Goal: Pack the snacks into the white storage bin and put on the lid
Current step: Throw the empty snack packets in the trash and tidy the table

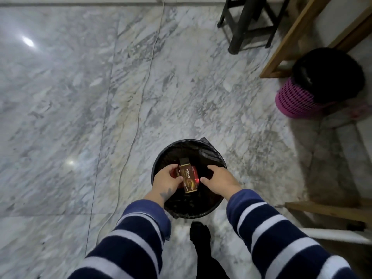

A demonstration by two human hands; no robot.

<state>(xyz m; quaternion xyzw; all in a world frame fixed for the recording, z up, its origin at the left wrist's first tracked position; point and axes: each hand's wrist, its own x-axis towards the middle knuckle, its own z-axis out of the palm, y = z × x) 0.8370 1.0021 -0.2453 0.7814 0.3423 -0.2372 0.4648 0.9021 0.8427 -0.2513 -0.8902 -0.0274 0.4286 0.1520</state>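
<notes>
A round bin lined with a black bag [209, 156] stands on the marble floor in front of me. Over its opening my left hand [166, 181] grips a brown snack packet [187, 176], with a red packet [195, 181] showing under it. My right hand [220, 178] hovers over the bin's right half, fingers loosely spread, holding nothing. No white storage bin or lid appears in the head view.
A pink mesh basket with a black liner [298, 101] sits at the right beside wooden furniture legs [285, 47]. A black stool [245, 23] stands at the back. A thin cable [138, 109] runs across the floor on the left. My dark shoe [200, 231] is just below the bin.
</notes>
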